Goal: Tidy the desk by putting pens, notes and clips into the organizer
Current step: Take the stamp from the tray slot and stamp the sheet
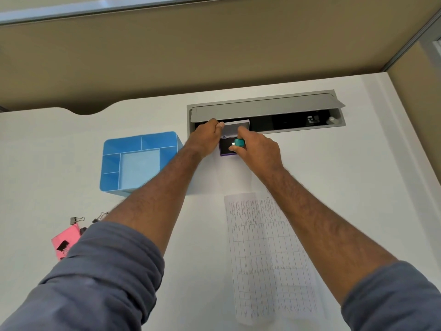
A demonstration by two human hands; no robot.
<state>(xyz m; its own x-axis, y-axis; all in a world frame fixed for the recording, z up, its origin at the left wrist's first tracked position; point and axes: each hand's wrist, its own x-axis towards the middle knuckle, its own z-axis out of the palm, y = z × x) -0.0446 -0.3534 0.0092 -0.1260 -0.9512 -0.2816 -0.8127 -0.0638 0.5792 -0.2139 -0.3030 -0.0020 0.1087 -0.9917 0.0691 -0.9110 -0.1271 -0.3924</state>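
The blue organizer [140,163] shows about six empty compartments. Right hand [259,151] pinches a teal object [239,142]; left hand [205,137] grips a small box [236,127]. Two binder clips [76,220] lie beside one pink note pad [68,238].

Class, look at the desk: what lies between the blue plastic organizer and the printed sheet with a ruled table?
In the head view, the person's left forearm crosses above the stretch between the blue plastic organizer and the printed sheet; otherwise only bare white desk shows.

organizer [140,161] top open | both forearms cross the desk [346,175] | clips [77,220], perhaps more, under left sleeve [100,271]
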